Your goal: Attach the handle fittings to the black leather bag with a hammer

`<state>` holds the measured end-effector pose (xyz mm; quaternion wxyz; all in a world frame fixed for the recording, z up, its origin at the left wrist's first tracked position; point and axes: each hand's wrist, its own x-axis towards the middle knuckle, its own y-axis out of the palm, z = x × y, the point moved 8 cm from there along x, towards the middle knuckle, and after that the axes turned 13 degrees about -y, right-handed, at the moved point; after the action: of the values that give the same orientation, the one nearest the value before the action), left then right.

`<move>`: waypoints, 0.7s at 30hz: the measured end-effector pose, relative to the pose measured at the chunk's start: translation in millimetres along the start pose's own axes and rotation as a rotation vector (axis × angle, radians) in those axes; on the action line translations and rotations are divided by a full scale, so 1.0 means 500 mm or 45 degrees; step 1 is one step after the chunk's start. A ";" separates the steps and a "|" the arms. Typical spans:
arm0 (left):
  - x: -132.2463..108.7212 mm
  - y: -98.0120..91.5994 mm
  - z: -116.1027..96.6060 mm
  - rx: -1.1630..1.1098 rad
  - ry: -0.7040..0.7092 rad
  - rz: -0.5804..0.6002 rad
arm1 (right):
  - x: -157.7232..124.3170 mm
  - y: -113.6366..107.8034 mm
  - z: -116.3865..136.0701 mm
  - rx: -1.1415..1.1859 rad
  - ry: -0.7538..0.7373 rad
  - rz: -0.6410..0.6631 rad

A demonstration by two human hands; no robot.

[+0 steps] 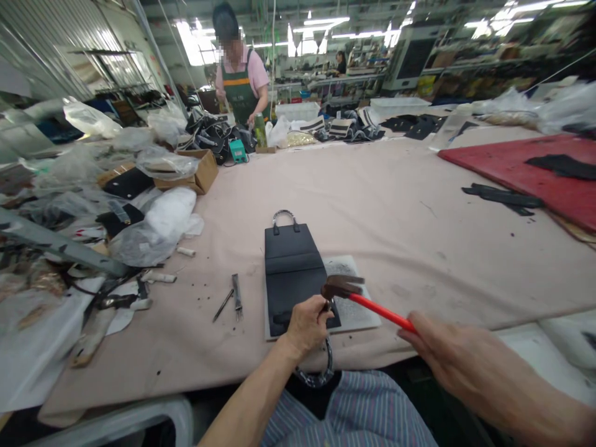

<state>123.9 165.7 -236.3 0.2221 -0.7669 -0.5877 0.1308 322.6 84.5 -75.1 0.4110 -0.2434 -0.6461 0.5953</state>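
Observation:
My right hand [447, 341] is closed around the red handle of a claw hammer [379, 310]. The hammer's rusty head is right above my left hand [307, 324], whose fingers pinch a short, dark metal punch [328, 305], mostly hidden by the fingers and hammer head. Beneath that hand a black leather bag panel [294, 273] lies spread out, with a patterned loop handle [284, 214] at its far end and another loop handle [321, 374] hanging over the near table edge. Partly under the panel is a pale, worn board [356, 304].
Left of the panel lie a pronged punch [237, 297] and a thin dark rod [223, 305]. Plastic bags and a cardboard box [202, 174] crowd the table's left side. A red board [526, 164] with black strips [503, 197] is at right. A person in an apron [242, 90] stands opposite.

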 end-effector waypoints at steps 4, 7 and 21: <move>-0.001 0.001 -0.003 0.012 -0.009 0.010 | 0.001 0.011 -0.015 0.066 -0.011 0.034; -0.002 -0.001 -0.004 -0.004 -0.017 0.010 | -0.003 0.012 -0.062 0.222 0.233 -0.018; -0.001 -0.011 -0.014 -0.024 0.015 0.003 | -0.061 0.300 -0.197 0.058 0.581 -0.035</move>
<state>122.4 165.1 -227.5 0.2183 -0.7703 -0.5868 0.1211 393.7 142.2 -232.4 0.5599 -0.3538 -0.5260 0.5336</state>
